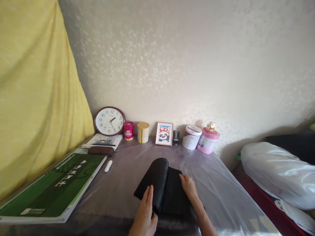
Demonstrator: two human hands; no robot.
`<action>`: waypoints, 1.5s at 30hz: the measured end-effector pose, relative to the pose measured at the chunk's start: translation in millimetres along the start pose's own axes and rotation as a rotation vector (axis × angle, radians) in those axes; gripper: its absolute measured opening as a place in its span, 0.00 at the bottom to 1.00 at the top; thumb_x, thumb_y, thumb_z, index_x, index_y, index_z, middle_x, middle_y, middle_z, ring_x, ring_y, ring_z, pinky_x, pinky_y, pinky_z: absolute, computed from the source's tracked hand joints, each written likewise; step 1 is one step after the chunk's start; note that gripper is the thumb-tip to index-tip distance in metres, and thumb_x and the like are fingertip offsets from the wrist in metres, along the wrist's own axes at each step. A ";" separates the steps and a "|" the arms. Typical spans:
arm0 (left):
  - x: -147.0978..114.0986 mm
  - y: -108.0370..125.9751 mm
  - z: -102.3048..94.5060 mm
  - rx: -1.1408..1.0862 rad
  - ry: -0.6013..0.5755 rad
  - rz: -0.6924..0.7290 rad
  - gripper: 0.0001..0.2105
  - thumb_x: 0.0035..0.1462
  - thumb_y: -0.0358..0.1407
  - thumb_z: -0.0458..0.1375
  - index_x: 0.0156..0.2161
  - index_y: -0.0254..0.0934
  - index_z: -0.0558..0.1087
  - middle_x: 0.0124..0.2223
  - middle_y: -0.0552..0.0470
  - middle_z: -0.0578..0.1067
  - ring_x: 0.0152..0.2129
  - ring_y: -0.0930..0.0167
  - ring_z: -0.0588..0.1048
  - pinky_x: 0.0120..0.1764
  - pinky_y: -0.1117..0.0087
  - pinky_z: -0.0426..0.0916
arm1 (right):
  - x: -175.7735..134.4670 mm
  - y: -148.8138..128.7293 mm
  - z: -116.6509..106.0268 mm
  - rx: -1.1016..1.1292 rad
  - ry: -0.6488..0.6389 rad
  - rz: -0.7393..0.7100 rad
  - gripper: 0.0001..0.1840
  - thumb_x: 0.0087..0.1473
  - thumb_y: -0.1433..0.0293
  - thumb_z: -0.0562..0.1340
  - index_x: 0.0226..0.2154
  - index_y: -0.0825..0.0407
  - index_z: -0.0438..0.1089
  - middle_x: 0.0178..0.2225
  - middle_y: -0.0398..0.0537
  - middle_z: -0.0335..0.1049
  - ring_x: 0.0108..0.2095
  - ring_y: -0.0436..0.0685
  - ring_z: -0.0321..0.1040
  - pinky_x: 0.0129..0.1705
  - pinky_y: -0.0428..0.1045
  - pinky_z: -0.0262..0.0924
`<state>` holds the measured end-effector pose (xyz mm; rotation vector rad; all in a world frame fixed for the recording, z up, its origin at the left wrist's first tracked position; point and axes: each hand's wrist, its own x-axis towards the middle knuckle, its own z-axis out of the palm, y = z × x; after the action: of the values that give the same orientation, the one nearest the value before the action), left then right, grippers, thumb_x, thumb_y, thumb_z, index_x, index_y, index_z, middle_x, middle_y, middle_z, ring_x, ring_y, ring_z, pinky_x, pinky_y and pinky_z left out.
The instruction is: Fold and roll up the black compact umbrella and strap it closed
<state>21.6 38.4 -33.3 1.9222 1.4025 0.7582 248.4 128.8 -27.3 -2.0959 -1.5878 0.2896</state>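
Note:
A black sheet-like thing [154, 183], folded over with a rounded bend along its left part, lies at the front middle of the table. I cannot make out whether it is cloth or plastic. My left hand [145, 209] grips its lower left part, fingers along the outside and thumb near the lower edge. At its right side, my right hand [189, 186] pinches the upper right edge between thumb and fingers. The flatter right part of the sheet spreads between both hands.
A green book [61, 183], brown case [100, 150] and white oval object [108, 166] lie left. Along the wall stand a clock [110, 121], tins [143, 132], a framed panda picture [164, 133] and tubs [192, 137]. A white bag [278, 173] is right of the table [118, 193].

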 end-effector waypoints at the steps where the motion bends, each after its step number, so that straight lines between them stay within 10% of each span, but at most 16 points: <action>1: -0.6 0.9 0.0 0.027 -0.010 -0.003 0.38 0.42 0.19 0.44 0.62 0.26 0.39 0.65 0.39 0.42 0.62 0.66 0.43 0.61 0.61 0.46 | -0.4 1.3 -0.1 0.015 0.011 -0.001 0.16 0.56 0.63 0.50 0.26 0.51 0.69 0.29 0.51 0.74 0.33 0.57 0.71 0.32 0.46 0.55; 10: -0.6 3.1 1.5 0.179 -0.041 0.029 0.39 0.41 0.18 0.44 0.61 0.24 0.38 0.65 0.37 0.41 0.62 0.65 0.42 0.61 0.60 0.48 | -4.3 -2.2 -7.2 0.347 0.037 -0.031 0.20 0.49 0.56 0.53 0.14 0.50 0.61 0.16 0.42 0.64 0.21 0.53 0.62 0.24 0.47 0.52; 20: -2.0 11.0 -0.4 0.240 -0.079 -0.010 0.40 0.40 0.19 0.46 0.61 0.23 0.37 0.65 0.36 0.39 0.62 0.64 0.42 0.60 0.60 0.49 | 8.0 -70.7 -7.6 0.579 0.058 -0.071 0.21 0.47 0.54 0.54 0.27 0.55 0.71 0.24 0.48 0.71 0.28 0.57 0.67 0.30 0.48 0.59; 31: 1.1 -6.7 9.7 0.318 -0.017 0.052 0.36 0.39 0.22 0.49 0.59 0.24 0.51 0.63 0.34 0.48 0.60 0.59 0.48 0.59 0.57 0.53 | 13.1 -110.3 27.5 0.609 -0.161 0.054 0.15 0.54 0.64 0.52 0.42 0.56 0.60 0.13 0.37 0.64 0.11 0.51 0.61 0.13 0.44 0.54; 45: -17.4 -14.3 1.5 0.424 0.106 0.004 0.29 0.48 0.29 0.51 0.58 0.35 0.56 0.60 0.41 0.59 0.56 0.57 0.59 0.55 0.55 0.59 | -10.2 -122.6 13.6 0.340 -0.241 -0.264 0.09 0.55 0.67 0.51 0.29 0.50 0.64 0.24 0.38 0.75 0.18 0.46 0.65 0.27 0.43 0.55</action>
<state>9.6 24.8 -46.7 2.2274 1.7347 0.6057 136.1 147.4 21.2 -1.6227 -1.7836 0.6868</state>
